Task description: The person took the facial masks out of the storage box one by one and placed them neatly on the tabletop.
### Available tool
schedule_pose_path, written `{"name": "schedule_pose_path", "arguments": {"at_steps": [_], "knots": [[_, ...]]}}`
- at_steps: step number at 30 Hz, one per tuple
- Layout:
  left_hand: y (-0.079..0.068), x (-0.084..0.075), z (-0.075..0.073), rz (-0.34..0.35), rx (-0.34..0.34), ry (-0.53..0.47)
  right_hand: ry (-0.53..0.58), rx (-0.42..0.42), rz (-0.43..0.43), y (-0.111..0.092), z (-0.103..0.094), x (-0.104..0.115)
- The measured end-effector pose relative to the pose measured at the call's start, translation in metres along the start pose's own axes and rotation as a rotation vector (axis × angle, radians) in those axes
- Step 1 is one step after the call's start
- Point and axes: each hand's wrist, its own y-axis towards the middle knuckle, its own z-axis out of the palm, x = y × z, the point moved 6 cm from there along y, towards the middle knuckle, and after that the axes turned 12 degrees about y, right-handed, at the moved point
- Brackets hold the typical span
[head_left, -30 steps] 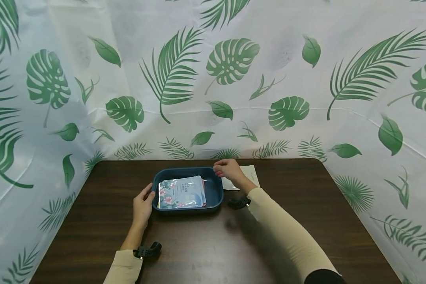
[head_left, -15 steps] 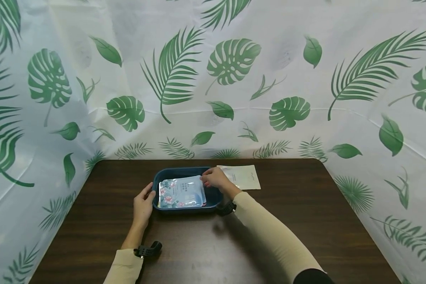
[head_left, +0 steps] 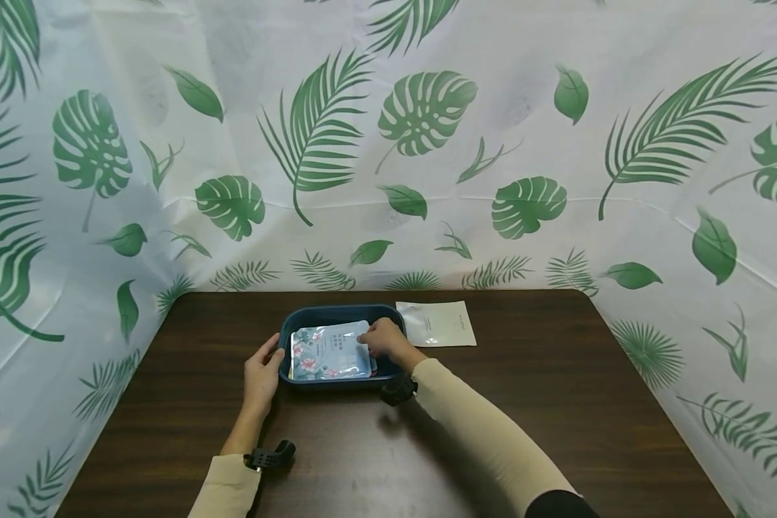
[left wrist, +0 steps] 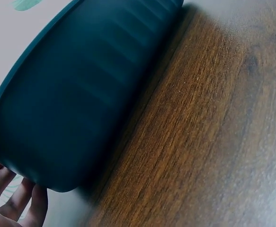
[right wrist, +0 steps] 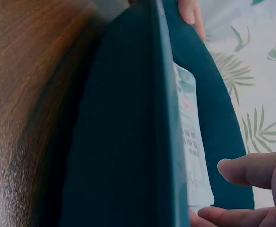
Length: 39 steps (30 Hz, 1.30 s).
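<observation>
A dark blue rectangular tray (head_left: 337, 385) stands on the table. Inside lie flat sheet mask packets, the top one (head_left: 332, 352) pale blue with pink flowers; another edge peeks out beneath it at the right. My left hand (head_left: 260, 378) holds the tray's left end, fingers and thumb around the rim and wall. Reaching over the tray's right end, my right hand (head_left: 387, 339) is at the right edge of the top packet. The right wrist view shows its thumb (right wrist: 244, 171) extended above the packet's end, apart from the fingers (right wrist: 232, 215) beside that edge.
A cream packet (head_left: 439, 324) lies flat on the brown wooden table (head_left: 524, 374), just right of the tray. Leaf-patterned fabric (head_left: 440, 237) hangs behind the table and along its sides. Black wrist cameras (head_left: 272, 455) are strapped to both wrists.
My right hand has moved left, from above the tray's right rim to the right edge of the top packet, uncovering the cream packet. My left hand and the tray have stayed in place.
</observation>
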Motion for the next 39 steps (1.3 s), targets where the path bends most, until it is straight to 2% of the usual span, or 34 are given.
{"name": "schedule_pose_path", "arguments": {"at_steps": [3,7,14,18,25,39], "knots": [[0.0,-0.002,-0.001,0.003,-0.002,-0.005,-0.026,-0.021,0.009,0.0,0.003,0.002],[0.0,-0.003,-0.002,0.003,-0.002,-0.011,0.009,-0.047,0.015,-0.001,0.005,0.002],[0.001,-0.003,-0.002,-0.001,0.002,-0.004,0.186,-0.058,0.005,-0.002,0.009,-0.002],[0.001,-0.002,-0.002,0.0,0.004,-0.002,0.252,-0.045,0.005,-0.003,0.012,-0.004],[0.0,-0.002,0.0,-0.001,0.014,0.006,0.293,-0.002,0.009,-0.003,0.019,-0.006],[0.0,0.0,-0.001,0.0,0.027,0.001,0.347,-0.049,-0.034,-0.003,0.008,0.0]]}}
